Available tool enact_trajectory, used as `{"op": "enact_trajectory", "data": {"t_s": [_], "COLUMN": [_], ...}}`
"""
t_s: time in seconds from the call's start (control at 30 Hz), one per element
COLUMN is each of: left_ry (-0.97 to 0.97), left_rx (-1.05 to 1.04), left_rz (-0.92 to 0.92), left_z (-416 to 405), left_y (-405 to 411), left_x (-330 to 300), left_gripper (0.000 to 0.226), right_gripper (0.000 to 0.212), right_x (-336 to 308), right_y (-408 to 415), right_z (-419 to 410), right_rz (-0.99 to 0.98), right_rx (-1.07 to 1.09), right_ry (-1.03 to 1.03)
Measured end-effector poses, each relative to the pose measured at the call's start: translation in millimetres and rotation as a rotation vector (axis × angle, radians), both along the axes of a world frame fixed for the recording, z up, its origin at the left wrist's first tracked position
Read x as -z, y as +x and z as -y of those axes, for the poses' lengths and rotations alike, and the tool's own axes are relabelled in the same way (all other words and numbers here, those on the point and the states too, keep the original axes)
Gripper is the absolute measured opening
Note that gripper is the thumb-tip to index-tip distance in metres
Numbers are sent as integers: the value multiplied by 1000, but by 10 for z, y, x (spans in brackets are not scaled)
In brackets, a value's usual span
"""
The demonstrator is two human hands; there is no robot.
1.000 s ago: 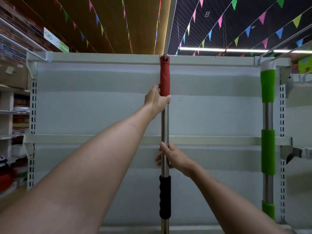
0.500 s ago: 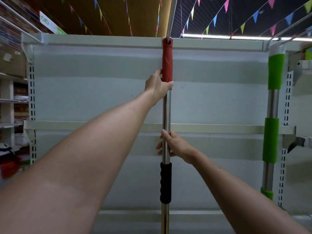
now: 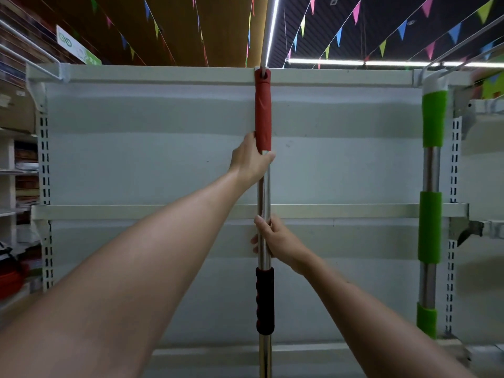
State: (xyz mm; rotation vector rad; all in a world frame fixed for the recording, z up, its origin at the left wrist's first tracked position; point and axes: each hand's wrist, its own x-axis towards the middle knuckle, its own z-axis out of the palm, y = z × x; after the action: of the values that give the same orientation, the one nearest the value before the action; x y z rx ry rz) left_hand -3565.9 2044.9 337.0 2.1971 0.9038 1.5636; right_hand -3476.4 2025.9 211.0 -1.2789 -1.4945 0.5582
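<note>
A shiny metal pole (image 3: 264, 195) stands upright in front of me, with a red grip (image 3: 263, 110) near its top and a dark ribbed grip (image 3: 264, 301) lower down. My left hand (image 3: 249, 159) grips the pole just under the red grip. My right hand (image 3: 275, 240) holds the bare metal part above the dark grip, thumb pointing up. A thinner rod (image 3: 270, 28) continues from the red grip towards the ceiling.
Behind the pole stands a bare white shelving unit (image 3: 163, 211) with a middle shelf and a top rail. A second pole with green grips (image 3: 431, 227) leans at its right upright. Stocked shelves (image 3: 21, 170) stand at the left. Bunting hangs from the ceiling.
My view has tilted slightly, so the shelf and pole shift in the frame. Both hands keep their hold on the pole; the left hand sits a little lower against the red grip.
</note>
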Motion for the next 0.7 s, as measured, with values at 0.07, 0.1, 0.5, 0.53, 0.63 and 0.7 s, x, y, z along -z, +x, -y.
{"op": "enact_trajectory", "data": {"t_s": [0.07,0.1,0.5,0.53,0.63,0.7], "left_ry": [3,-1,382,440,507,496], "left_rx": [-2,2,-180,-177,-101,-29], "left_rz": [-22,-38,-195,-199,-177,-154], "left_z": [3,3,90,136,289,419], "left_y": [-14,-28,-258,-243,-132,2], "left_x": [148,225,819,862,1034,1182], "left_gripper": [52,59,68,64,56,56], "right_gripper": [32,34,47,45,43,45], "right_x": [78,119,350,350,422,531], "right_y": [-21,-33,-21,-3,105,221], "right_z": [-28,-29,333,402,645,861], "right_rz": [-34,-58,247,310,423,449], "right_rx": [64,85,484,515,577,612], "right_ry": [87,124,360,378,373,328]}}
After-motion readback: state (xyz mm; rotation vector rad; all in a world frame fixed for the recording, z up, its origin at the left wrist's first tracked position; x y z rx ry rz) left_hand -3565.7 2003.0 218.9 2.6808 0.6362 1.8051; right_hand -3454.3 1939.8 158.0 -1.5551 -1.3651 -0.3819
